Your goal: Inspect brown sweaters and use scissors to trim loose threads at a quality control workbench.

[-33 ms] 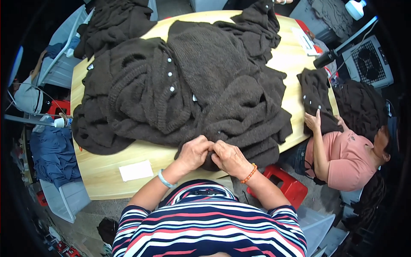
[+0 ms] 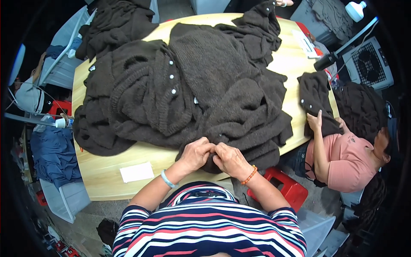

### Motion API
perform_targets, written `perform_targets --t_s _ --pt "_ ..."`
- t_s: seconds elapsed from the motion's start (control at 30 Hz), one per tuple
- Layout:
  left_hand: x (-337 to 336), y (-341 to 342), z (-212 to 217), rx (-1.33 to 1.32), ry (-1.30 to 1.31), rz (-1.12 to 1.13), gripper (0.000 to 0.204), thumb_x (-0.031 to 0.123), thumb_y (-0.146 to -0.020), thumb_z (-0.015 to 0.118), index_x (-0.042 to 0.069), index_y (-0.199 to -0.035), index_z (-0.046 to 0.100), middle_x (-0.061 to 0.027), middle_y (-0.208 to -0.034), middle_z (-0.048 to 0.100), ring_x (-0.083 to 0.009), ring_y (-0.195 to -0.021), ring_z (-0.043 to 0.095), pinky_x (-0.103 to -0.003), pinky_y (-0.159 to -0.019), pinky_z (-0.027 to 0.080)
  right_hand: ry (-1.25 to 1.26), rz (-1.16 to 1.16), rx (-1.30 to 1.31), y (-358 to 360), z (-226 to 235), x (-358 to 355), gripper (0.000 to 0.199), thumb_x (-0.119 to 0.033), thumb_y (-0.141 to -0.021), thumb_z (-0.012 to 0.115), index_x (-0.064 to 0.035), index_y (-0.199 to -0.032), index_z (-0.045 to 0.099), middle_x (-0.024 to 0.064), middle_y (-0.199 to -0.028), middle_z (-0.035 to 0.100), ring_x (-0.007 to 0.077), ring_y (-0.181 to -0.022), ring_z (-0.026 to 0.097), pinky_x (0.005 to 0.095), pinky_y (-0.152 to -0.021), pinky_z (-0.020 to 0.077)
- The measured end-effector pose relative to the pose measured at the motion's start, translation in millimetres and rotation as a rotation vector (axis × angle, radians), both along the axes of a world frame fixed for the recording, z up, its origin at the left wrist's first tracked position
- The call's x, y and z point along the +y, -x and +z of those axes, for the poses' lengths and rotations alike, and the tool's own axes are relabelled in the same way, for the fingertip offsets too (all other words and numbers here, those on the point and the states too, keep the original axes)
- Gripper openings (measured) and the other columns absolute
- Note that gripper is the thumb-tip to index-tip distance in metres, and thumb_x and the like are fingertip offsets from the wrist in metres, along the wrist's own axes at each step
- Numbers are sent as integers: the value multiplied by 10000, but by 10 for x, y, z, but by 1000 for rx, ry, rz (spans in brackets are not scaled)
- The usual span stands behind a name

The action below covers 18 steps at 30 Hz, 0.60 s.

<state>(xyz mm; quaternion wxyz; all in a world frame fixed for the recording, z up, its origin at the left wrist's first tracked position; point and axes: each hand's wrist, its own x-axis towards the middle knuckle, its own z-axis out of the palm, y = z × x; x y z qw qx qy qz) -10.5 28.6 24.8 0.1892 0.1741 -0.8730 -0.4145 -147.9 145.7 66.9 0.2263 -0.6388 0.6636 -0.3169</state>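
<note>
A heap of dark brown knit cardigans point(image 2: 214, 64) with shiny round buttons spreads over the wooden table in front of me. At its near edge my left hand point(image 2: 196, 153) and my right hand point(image 2: 229, 158) meet, fingertips almost touching. Both are closed in a pinch on the knit of one brown cardigan point(image 2: 257, 155). The exact spot between the fingertips is hidden by my fingers. A small pale button shows just beyond them on the fabric.
A white paper slip point(image 2: 137, 172) lies on the table point(image 2: 102, 184) to my left. On the right, a co-worker in pink point(image 2: 349, 162) handles another brown cardigan point(image 2: 317, 92). A red stool point(image 2: 287, 188), a lamp point(image 2: 327, 60) and a crate of blue cloth point(image 2: 55, 154) stand around.
My hands keep their pinch on the cardigan, with hardly any movement. The whole view has shifted slightly. The co-worker's hand and the cardigan held there have moved a little.
</note>
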Motion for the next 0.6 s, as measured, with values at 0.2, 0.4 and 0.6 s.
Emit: perform_targets --t_s 0.2,0.4,0.6 --pt "81 142 -591 -117 167 -36 70 136 -771 644 69 -749 645 -122 -816 536 -298 -815 580 -422 -667 473 -10 -34 -69 31 -341 95 139 -14 -782 597 -3 -905 535 170 -868 576 366 -825 602 443 -711 499" --pt "149 329 -893 -311 507 38 105 102 -742 570 34 -715 645 -144 -868 579 -286 -891 562 -415 -703 427 -57 -85 5 68 -478 190 134 -15 -784 614 0 -913 582 161 -871 580 360 -819 607 426 -716 506" --pt "141 448 -1087 -394 518 29 86 68 -705 603 23 -687 675 -176 -768 639 -307 -769 653 -430 -629 500 -81 -117 54 56 -620 299 100 -23 -806 598 -14 -902 574 146 -845 553 329 -833 603 426 -723 508"
